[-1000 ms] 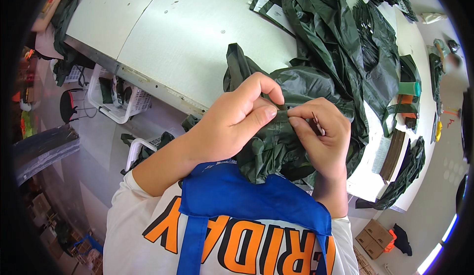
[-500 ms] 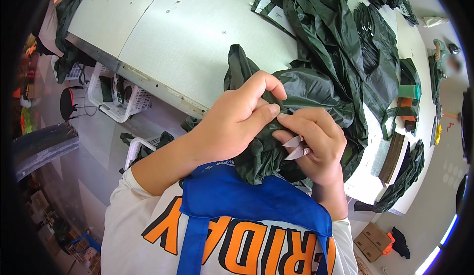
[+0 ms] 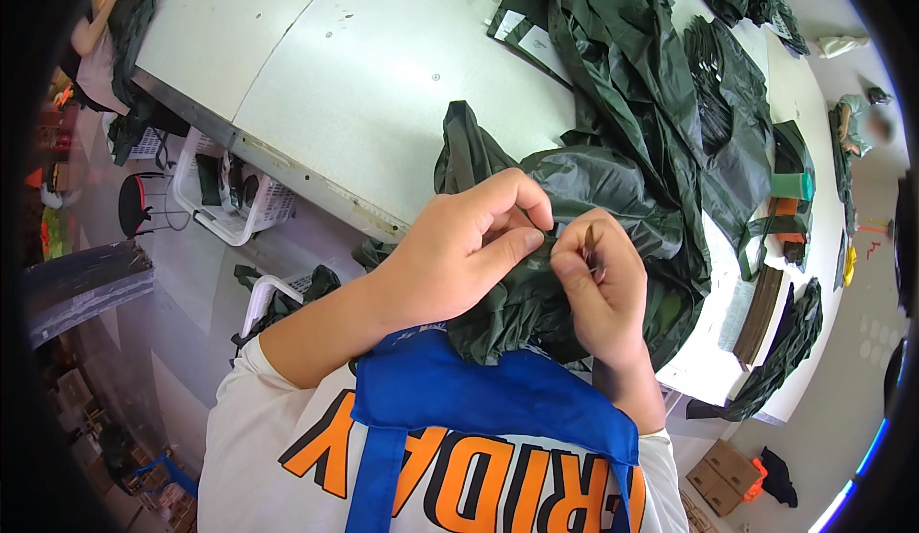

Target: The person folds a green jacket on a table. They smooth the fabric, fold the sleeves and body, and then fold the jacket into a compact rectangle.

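Note:
Dark green, thin shiny fabric (image 3: 603, 181), apparently a garment, lies bunched at the table's near edge and hangs over it toward me. My left hand (image 3: 467, 244) pinches a fold of it between thumb and forefinger. Close on the right, my right hand (image 3: 611, 279) is closed around small thread snips (image 3: 591, 251). Their blades point up, seen nearly edge-on and partly hidden by the fingers. The right fingertips sit just beside the left ones; whether they also touch the fabric I cannot tell.
More dark green garments (image 3: 641, 64) are heaped across the white table (image 3: 373, 64). White baskets (image 3: 215, 222) with dark items stand below its left edge. A green cylinder (image 3: 792, 186) rests at the right. Cardboard boxes (image 3: 723, 471) sit on the floor. Other people are at the far left and far right.
My right hand has turned upward, so the snips' blades, which pointed left toward the fabric, now point up. My left hand keeps its pinch, slightly lower.

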Tool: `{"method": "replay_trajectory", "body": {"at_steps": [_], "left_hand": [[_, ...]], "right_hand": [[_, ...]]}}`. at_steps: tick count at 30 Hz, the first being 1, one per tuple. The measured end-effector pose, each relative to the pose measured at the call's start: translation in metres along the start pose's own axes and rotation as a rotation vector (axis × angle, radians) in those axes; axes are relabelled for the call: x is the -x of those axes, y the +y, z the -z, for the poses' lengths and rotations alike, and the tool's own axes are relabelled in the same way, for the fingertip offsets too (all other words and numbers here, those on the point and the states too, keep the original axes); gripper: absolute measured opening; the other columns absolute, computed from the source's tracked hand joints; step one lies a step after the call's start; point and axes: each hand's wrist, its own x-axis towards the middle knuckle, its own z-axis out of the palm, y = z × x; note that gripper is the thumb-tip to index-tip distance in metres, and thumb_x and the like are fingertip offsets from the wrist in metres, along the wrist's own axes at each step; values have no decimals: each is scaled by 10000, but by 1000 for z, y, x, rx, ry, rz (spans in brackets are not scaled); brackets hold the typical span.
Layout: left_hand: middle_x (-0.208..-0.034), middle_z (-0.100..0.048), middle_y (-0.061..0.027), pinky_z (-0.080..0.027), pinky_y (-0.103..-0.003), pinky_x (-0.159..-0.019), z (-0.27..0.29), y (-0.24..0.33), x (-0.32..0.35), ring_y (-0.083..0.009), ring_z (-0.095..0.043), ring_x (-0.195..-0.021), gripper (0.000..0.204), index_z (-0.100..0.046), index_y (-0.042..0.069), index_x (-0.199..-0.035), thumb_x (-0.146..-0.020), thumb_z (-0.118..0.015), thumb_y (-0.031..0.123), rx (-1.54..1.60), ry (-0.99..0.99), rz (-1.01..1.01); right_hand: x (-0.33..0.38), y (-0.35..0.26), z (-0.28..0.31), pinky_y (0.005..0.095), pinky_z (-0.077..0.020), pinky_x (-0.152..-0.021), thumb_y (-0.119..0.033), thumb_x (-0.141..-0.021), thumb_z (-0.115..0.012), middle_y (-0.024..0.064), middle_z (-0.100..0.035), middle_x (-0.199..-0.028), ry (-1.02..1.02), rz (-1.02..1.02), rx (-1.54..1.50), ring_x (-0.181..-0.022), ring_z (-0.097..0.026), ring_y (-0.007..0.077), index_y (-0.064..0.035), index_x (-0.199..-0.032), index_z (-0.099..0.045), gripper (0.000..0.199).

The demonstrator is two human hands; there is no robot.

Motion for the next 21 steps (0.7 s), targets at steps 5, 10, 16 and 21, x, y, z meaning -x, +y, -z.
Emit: {"method": "replay_trajectory", "body": {"at_steps": [5, 10, 16, 21], "left_hand": [[-697, -490, 55, -320, -173, -577, 4, -1, 1, 7, -415, -643, 127, -457, 65, -988, -923, -562, 32, 205, 15, 87], [-670, -463, 67, -289, -176, -566, 3, 0, 1, 2, -377, -616, 172, -408, 86, -983, -922, -563, 41, 249, 17, 96], [-663, -459, 68, -285, -179, -558, -1, 5, 1, 3, -376, -613, 191, -396, 89, -981, -917, -568, 36, 192, 38, 113], [-652, -437, 72, -273, -177, -549, -3, 5, 0, 4, -365, -602, 196, -386, 95, -979, -920, -564, 38, 189, 17, 116]], "right_hand": [[8, -2, 19, 247, -429, -675, -204, -865, -672, 74, -579, -933, 93, 21, -265, -754, -511, 117, 10, -1093, -537, 341], [3, -2, 36, 304, -434, -577, -120, -656, -794, 85, -643, -801, 94, 299, 478, -641, -586, 198, -27, -952, -661, 337], [2, -16, 36, 302, -419, -575, -125, -610, -806, 38, -646, -757, 62, 378, 609, -640, -593, 189, -50, -921, -693, 339], [1, -17, 36, 304, -419, -581, -120, -618, -803, 31, -646, -757, 35, 393, 579, -642, -592, 188, -50, -925, -695, 332]]}}
